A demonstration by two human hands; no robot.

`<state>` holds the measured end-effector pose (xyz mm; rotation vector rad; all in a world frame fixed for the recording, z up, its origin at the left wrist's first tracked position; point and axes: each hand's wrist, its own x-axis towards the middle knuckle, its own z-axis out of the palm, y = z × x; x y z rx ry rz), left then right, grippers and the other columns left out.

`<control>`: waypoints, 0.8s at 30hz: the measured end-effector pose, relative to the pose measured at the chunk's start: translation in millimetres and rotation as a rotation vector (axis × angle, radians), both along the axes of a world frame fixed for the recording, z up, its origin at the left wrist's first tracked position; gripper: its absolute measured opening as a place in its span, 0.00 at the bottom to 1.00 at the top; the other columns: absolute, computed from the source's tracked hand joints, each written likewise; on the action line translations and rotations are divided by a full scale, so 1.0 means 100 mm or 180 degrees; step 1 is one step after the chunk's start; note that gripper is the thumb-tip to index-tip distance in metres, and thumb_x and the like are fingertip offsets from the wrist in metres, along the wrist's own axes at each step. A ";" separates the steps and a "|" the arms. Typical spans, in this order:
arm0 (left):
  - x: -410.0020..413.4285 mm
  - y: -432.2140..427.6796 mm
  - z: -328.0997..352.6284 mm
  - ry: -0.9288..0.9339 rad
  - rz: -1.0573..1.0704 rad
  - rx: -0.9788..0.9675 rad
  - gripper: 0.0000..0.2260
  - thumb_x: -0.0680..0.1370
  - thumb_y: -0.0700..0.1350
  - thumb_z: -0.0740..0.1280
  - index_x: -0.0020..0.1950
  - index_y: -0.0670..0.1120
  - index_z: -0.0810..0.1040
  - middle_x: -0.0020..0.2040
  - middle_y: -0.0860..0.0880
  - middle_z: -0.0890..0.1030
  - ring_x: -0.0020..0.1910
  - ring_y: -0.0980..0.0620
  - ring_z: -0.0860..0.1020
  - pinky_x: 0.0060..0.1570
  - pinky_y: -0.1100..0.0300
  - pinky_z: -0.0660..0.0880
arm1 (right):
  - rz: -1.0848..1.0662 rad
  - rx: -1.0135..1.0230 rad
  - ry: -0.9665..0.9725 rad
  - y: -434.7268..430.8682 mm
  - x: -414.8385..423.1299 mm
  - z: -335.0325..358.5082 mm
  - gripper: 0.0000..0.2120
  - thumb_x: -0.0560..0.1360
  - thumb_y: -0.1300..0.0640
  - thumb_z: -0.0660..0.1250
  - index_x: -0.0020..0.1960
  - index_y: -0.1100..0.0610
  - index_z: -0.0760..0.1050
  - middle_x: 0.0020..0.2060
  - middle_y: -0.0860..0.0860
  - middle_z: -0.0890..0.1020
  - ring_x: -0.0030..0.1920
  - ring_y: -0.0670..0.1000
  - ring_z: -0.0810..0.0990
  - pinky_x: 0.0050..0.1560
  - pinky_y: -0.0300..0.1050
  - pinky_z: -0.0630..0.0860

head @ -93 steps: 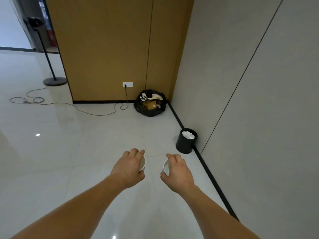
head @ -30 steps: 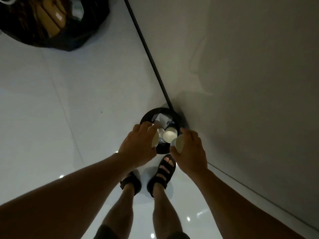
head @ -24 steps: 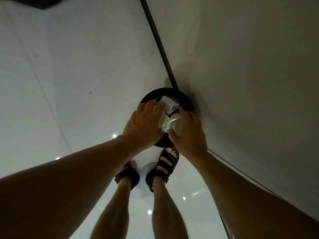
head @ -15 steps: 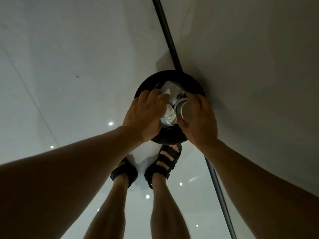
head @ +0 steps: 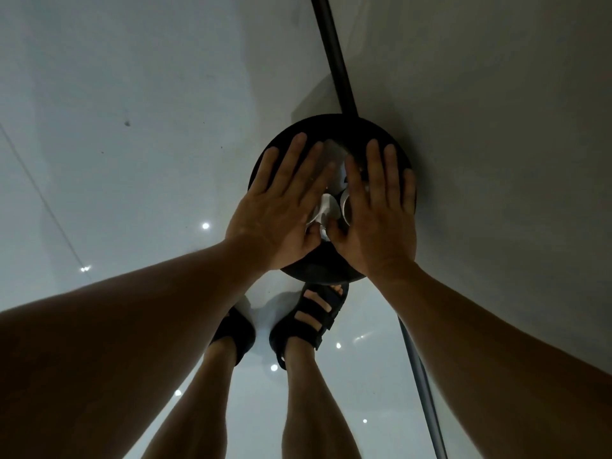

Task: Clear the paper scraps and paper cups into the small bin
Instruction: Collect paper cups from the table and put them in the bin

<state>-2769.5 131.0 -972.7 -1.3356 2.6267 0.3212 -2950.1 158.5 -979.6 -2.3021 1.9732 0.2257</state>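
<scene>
The small black bin (head: 318,274) stands on the floor against the wall, seen from straight above. Both my hands lie flat over its mouth, fingers straight. My left hand (head: 281,207) covers the left half and my right hand (head: 377,213) the right half. Between them I see crumpled white paper (head: 326,207) and the rim of a white paper cup (head: 346,203) inside the bin. Whether my palms press on the contents is hidden.
A grey wall (head: 496,127) rises on the right, with a black skirting strip (head: 334,51) along its foot. My feet in black sandals (head: 308,319) stand just in front of the bin. White glossy floor tiles (head: 132,127) spread to the left.
Both hands gripped paper cups and carried them over the bin. Now the cups are out of my hands and my fingers have straightened flat over the bin's mouth.
</scene>
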 end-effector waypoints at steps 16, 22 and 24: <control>0.82 -0.06 1.52 -0.0028 0.0542 0.0397 0.36 0.77 0.65 0.46 0.79 0.45 0.49 0.78 0.41 0.50 0.77 0.38 0.46 0.72 0.38 0.55 | -0.0106 0.0682 -0.0415 -0.16 0.20 1.54 0.50 0.69 0.38 0.69 0.80 0.53 0.47 0.79 0.57 0.49 0.78 0.58 0.44 0.73 0.59 0.46; 1.36 -0.09 2.87 -0.0014 0.1170 0.0289 0.35 0.77 0.65 0.48 0.79 0.47 0.51 0.78 0.42 0.51 0.77 0.39 0.47 0.73 0.40 0.54 | -0.0272 0.0438 -0.0819 -0.21 0.81 2.84 0.44 0.70 0.38 0.66 0.78 0.54 0.53 0.77 0.58 0.59 0.77 0.60 0.54 0.71 0.66 0.59; 1.57 -0.07 3.31 -0.0116 0.1430 0.0237 0.35 0.77 0.66 0.42 0.78 0.50 0.38 0.78 0.44 0.40 0.76 0.42 0.36 0.74 0.43 0.44 | -0.0233 0.0370 -0.0961 -0.23 1.12 3.29 0.42 0.70 0.37 0.64 0.77 0.55 0.57 0.76 0.58 0.62 0.76 0.61 0.57 0.69 0.67 0.64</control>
